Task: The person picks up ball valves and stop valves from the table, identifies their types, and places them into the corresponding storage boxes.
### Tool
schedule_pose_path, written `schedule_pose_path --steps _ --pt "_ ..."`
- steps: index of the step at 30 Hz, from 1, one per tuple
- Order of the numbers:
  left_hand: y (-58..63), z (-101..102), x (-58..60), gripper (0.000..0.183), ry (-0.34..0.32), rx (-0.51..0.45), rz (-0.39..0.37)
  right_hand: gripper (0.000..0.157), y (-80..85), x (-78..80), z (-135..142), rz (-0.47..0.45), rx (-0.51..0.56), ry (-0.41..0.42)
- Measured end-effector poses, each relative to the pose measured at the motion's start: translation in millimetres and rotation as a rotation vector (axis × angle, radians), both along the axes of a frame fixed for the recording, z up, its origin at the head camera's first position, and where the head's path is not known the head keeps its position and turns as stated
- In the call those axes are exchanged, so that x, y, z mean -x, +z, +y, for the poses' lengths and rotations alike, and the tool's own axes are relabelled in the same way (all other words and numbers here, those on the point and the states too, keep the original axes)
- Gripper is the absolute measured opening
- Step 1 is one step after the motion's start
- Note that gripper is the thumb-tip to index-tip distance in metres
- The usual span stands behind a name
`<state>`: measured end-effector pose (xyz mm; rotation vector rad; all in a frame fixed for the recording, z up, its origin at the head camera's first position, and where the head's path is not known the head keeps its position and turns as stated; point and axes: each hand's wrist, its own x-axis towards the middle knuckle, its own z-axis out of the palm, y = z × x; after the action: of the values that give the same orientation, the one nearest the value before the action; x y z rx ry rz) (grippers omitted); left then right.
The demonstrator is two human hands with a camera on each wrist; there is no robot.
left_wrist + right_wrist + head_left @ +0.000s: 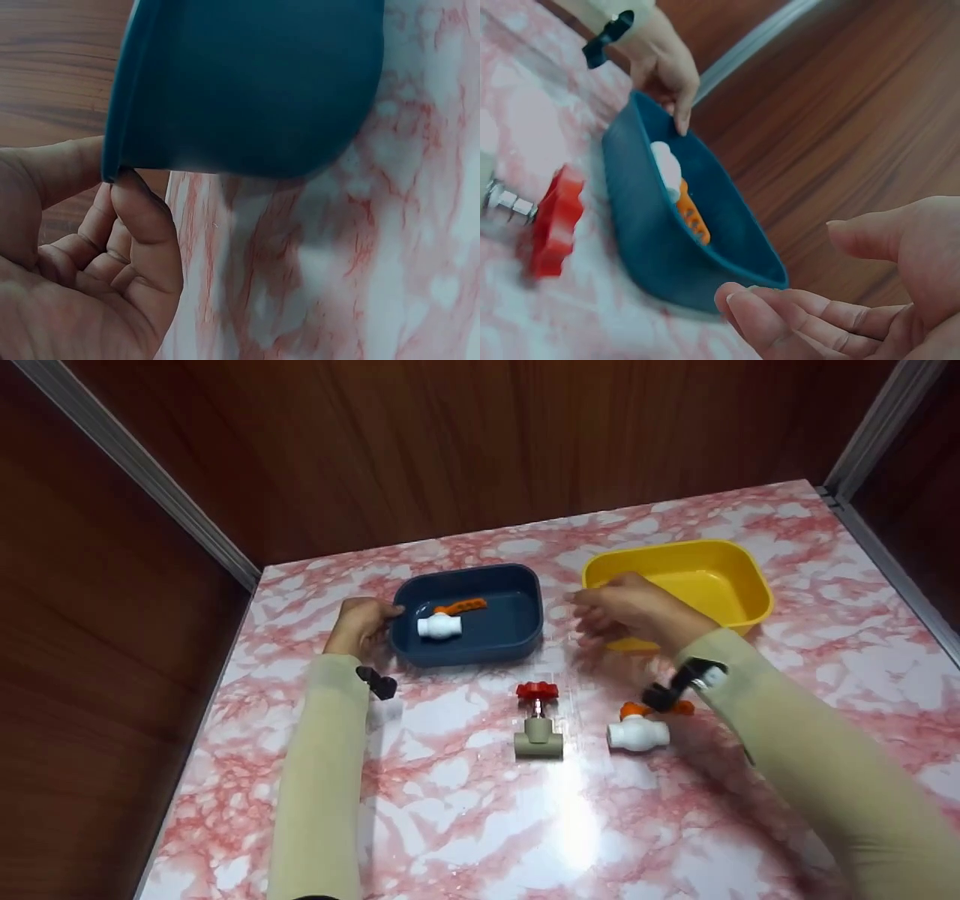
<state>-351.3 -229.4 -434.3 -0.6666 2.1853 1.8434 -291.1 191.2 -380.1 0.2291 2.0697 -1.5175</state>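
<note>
My left hand [358, 626] pinches the left rim of a dark blue plastic bin [480, 654] between thumb and fingers. Inside that bin lies a white ball valve [440, 626] with an orange handle. My right hand [637, 606] is in the air between the two bins, overlapping the near left part of the yellow bin [694, 556]. Its thumb and fingers [769, 319] are apart in the right wrist view, with nothing between them. Below the hands, a grey-green gate valve [538, 741] with a red handwheel and a second white ball valve [637, 733] with an orange handle lie on the table.
Pink-and-white marbled tabletop [442, 817] lies under everything. Dark wood panels [480, 442] rise behind it and on both sides, with metal strips at the corners. My right forearm [802, 735] passes over the right part of the table.
</note>
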Motion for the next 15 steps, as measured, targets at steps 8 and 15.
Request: schedule_pose_path --steps 8,15 --pt "5.5 -3.2 2.1 0.033 -0.01 0.041 -0.016 0.055 -6.3 -21.1 31.8 -0.019 -0.041 0.068" --pt "3.5 -1.0 3.1 0.027 -0.015 0.04 -0.056 0.064 -15.2 -39.1 49.2 -0.038 -0.048 0.104"
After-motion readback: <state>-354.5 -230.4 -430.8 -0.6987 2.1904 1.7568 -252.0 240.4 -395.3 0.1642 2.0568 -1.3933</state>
